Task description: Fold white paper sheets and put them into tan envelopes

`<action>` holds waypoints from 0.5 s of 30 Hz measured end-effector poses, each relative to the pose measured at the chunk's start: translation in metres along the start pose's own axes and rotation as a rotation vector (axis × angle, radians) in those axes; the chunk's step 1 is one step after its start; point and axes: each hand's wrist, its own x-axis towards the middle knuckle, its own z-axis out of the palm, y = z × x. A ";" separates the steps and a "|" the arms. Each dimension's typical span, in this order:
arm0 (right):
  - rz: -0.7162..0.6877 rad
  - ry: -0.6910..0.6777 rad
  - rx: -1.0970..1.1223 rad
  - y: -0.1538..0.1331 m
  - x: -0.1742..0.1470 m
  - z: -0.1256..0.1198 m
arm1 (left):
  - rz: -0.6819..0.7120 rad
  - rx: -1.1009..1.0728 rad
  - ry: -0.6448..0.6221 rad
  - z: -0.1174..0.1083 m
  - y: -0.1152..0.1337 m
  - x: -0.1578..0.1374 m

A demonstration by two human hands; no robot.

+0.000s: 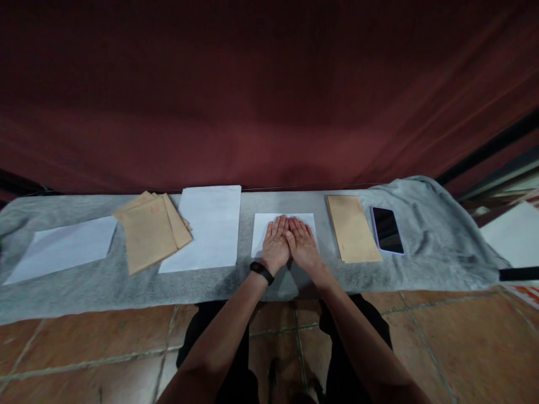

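Both hands rest flat, side by side, on a small white sheet of paper [259,224] in the middle of the grey cloth. My left hand [276,242], with a black band on its wrist, has its fingers stretched out and pointing away from me. My right hand [303,244] lies beside it with outstretched fingers, the two hands touching at the inner edges. Much of the sheet is hidden under the palms; whether it is folded I cannot tell. To the right lies a stack of brown envelopes [353,229].
Left of my hands is a pile of large white paper [210,230], partly under several fanned brown envelopes [151,233]. More white paper [67,247] lies farther left. A phone [388,230] is at the right. A dark red curtain [269,112] hangs behind the cloth-covered table [202,289].
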 end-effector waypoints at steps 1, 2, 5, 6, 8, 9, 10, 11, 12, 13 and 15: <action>0.014 -0.003 0.006 -0.003 0.004 0.002 | 0.004 0.001 -0.003 0.001 -0.001 0.004; 0.031 0.001 0.007 -0.004 0.007 0.005 | 0.006 0.001 -0.002 0.002 -0.002 0.007; 0.069 0.041 -0.012 -0.006 0.013 0.010 | -0.006 -0.003 0.014 0.004 -0.007 0.012; 0.073 0.054 -0.023 -0.005 0.014 0.011 | -0.015 -0.004 0.027 0.005 -0.009 0.013; 0.081 0.073 -0.044 -0.004 0.015 0.012 | -0.044 -0.007 0.065 0.007 -0.013 0.014; 0.083 0.080 -0.054 -0.003 0.015 0.013 | -0.059 -0.007 0.085 0.008 -0.015 0.013; 0.085 0.087 -0.063 -0.002 0.015 0.013 | -0.071 -0.005 0.103 0.008 -0.016 0.013; 0.085 0.097 -0.071 -0.001 0.014 0.013 | -0.084 -0.001 0.118 0.009 -0.018 0.012; 0.083 0.110 -0.080 0.001 0.014 0.014 | -0.096 0.005 0.128 0.009 -0.020 0.011; 0.080 0.125 -0.090 0.003 0.013 0.014 | -0.110 0.013 0.132 0.009 -0.021 0.010; 0.070 0.159 -0.110 0.007 0.011 0.014 | -0.156 0.036 0.128 0.007 -0.024 0.008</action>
